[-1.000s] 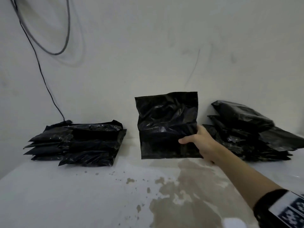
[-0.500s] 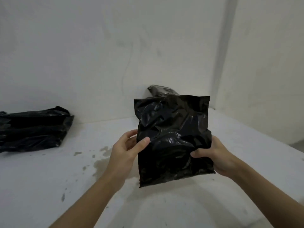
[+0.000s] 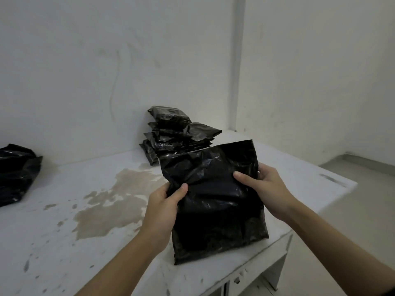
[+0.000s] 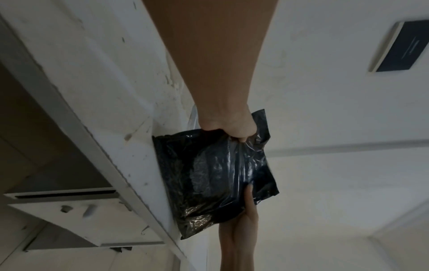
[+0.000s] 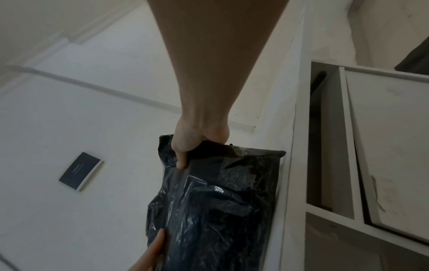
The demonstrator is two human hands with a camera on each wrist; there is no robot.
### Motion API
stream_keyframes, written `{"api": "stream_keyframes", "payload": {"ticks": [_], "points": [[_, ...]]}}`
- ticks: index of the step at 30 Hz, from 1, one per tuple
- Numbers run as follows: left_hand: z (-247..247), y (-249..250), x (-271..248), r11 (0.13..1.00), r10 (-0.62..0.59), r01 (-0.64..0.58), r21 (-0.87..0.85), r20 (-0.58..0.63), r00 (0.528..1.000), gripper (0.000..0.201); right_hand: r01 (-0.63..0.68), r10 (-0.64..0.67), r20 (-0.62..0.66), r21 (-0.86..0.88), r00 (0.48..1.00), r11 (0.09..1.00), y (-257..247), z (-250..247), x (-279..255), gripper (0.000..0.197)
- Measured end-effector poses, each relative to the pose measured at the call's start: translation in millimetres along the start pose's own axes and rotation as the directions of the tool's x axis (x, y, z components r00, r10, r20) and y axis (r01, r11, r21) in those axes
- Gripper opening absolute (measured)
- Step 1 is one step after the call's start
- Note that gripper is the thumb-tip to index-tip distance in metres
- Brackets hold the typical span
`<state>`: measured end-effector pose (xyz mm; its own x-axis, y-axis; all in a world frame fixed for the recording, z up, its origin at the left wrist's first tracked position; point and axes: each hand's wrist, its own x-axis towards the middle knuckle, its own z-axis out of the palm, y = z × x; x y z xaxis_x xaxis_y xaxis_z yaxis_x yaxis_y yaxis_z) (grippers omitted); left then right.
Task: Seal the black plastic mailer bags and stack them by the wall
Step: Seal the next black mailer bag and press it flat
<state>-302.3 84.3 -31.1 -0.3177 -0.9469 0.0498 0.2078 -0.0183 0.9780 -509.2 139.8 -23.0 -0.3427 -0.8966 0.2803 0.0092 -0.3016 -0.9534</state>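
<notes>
While both hands (image 3: 162,201) (image 3: 267,184) grip the mailer bag (image 3: 213,201), only the head view shows the stack (image 3: 177,133)

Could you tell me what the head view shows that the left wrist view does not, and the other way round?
Only the head view shows the stack of black bags against the wall, a second pile at the left edge, and the brown stain on the table. Only the left wrist view shows the drawer under the table edge and a dark panel on the ceiling. Both show the black mailer bag standing on the table near its front edge, with the left hand and the right hand gripping its two sides.
</notes>
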Motion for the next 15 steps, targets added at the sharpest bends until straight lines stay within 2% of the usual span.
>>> {"api": "stream_keyframes", "payload": {"ticks": [2, 5, 9, 11, 13, 15], "points": [[2.6, 7.7, 1.9, 1.000, -0.002, 0.002, -0.012, 0.010, 1.000, 0.026, -0.013, 0.012, -0.008, -0.017, 1.000, 1.000, 1.1, 0.7, 1.7, 0.017], [4.7, 22.8, 9.7, 0.993, 0.115, -0.113, 0.040, -0.042, 0.992, 0.030, -0.038, 0.039, 0.033, -0.025, 0.999, 0.999, -3.7, -0.6, 4.7, 0.016], [6.1, 32.9, 18.7, 0.973, 0.230, -0.226, 0.054, -0.090, 0.969, 0.019, 0.044, -0.045, -0.010, -0.100, 0.999, 0.994, -16.3, 1.4, 10.0, 0.039], [7.2, 33.8, 19.8, 0.963, 0.266, -0.262, 0.059, -0.091, 0.960, 0.016, 0.112, -0.122, -0.059, -0.141, 0.991, 0.984, -18.7, 5.2, 13.1, 0.031], [8.1, 33.9, 20.7, 0.960, 0.279, -0.277, 0.039, -0.092, 0.956, 0.011, 0.168, -0.186, -0.107, -0.154, 0.977, 0.974, -19.4, 8.0, 17.6, 0.012], [8.7, 33.2, 21.5, 0.958, 0.287, -0.285, 0.039, -0.091, 0.953, 0.013, 0.189, -0.214, -0.154, -0.162, 0.965, 0.969, -18.9, 7.1, 22.3, 0.007]]}}
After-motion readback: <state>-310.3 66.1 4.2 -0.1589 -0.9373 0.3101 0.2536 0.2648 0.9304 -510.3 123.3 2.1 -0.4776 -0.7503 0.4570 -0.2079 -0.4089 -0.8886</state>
